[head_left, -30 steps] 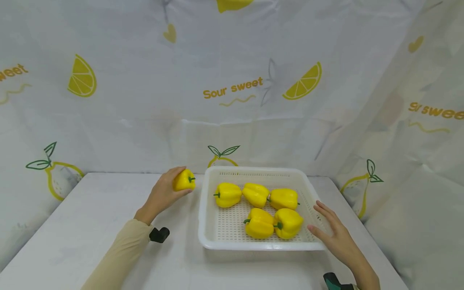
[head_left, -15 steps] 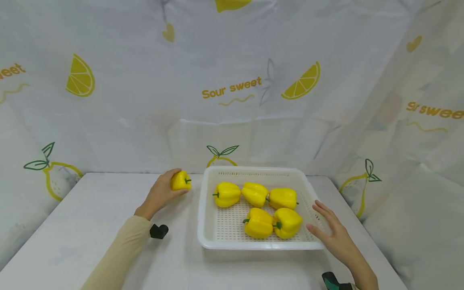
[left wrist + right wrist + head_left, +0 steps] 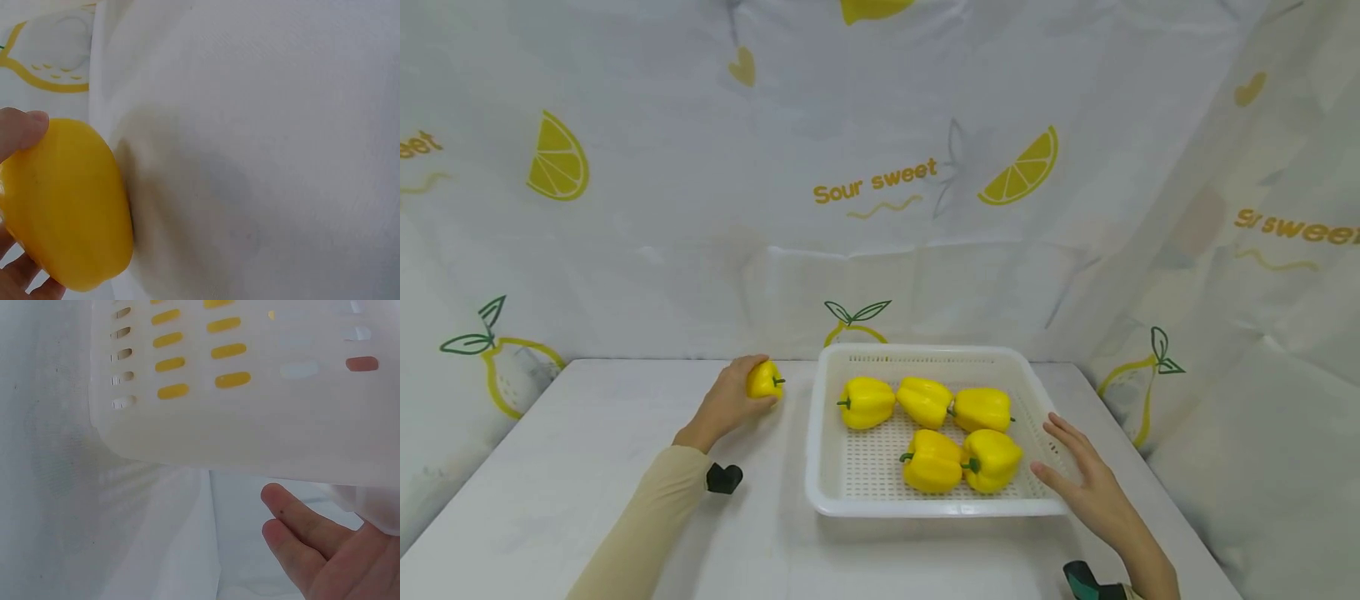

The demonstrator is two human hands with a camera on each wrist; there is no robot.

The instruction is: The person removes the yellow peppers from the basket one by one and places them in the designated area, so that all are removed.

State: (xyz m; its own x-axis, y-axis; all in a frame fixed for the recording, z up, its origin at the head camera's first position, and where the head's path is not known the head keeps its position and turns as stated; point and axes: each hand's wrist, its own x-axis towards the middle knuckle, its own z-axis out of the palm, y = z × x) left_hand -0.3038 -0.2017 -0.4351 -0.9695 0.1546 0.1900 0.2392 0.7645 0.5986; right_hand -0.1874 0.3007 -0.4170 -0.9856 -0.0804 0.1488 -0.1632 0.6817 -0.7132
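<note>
A yellow bell pepper (image 3: 764,380) with a green stem is gripped by my left hand (image 3: 727,403) at the left of the table, to the left of the basket. In the left wrist view the bell pepper (image 3: 72,206) sits at or very near the white surface, thumb on one side and fingers on the other. My right hand (image 3: 1093,492) is at the right side of a white plastic basket (image 3: 925,508), its fingers extended. In the right wrist view, two straight fingers (image 3: 300,519) show past the basket wall (image 3: 244,437); firm contact cannot be told.
Several yellow bell peppers (image 3: 932,461) lie in two rows inside the basket. A white table (image 3: 535,492) carries the basket. Behind and to the right hangs a white lemon-print curtain (image 3: 880,275).
My left hand has moved left and slightly down with the bell pepper, away from the basket. My right hand stays at the basket's right side. The view has shifted slightly.
</note>
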